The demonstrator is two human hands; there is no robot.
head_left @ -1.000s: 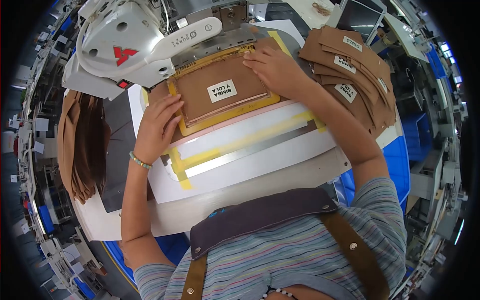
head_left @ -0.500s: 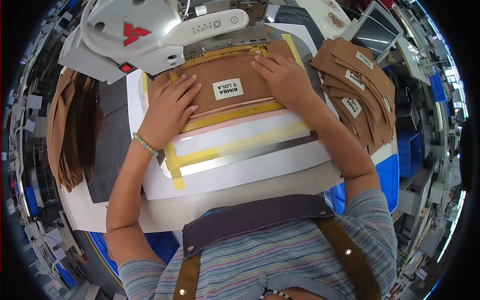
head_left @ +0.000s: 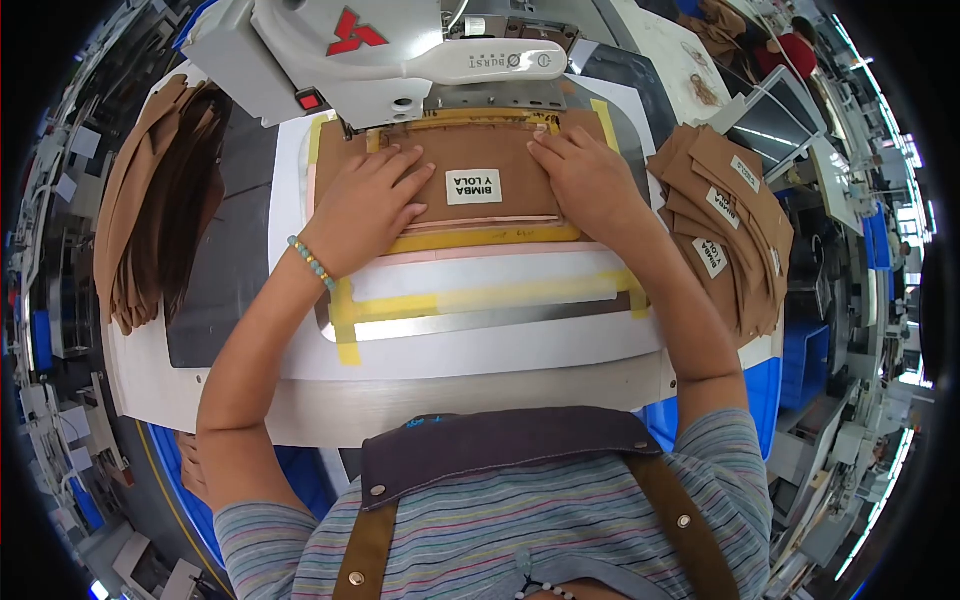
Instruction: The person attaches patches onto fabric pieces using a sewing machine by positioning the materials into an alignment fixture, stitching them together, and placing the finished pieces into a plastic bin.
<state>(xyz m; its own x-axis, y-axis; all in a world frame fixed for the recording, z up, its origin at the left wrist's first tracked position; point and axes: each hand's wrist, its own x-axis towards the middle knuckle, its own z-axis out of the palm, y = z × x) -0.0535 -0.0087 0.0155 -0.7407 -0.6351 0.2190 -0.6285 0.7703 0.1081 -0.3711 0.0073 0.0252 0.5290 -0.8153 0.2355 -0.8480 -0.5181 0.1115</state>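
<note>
A brown fabric panel (head_left: pixel 480 155) lies in a yellow-edged frame (head_left: pixel 490 238) under the head of a sewing machine (head_left: pixel 330 50). Sewn or set on its middle is a white label (head_left: pixel 473 187) with black lettering, upside down from where I look. My left hand (head_left: pixel 370 205) rests flat on the panel's left part, fingers spread toward the machine. On the right part lies my right hand (head_left: pixel 585 180), its fingers stretched out near the frame's far corner. Both palms press down and grip nothing. The parts of the panel beneath the hands are hidden.
A fanned pile of labelled brown panels (head_left: pixel 735 240) is on the right. At the left stands a thick stack of brown pieces (head_left: pixel 150 200). Blue bins (head_left: pixel 757 400) sit below the table edge. A tilted screen (head_left: pixel 775 125) is at the back right.
The camera view has shifted and turned slightly, so the machine and table sit differently in the picture. Both hands stay spread on the panel, with hardly any movement against it.
</note>
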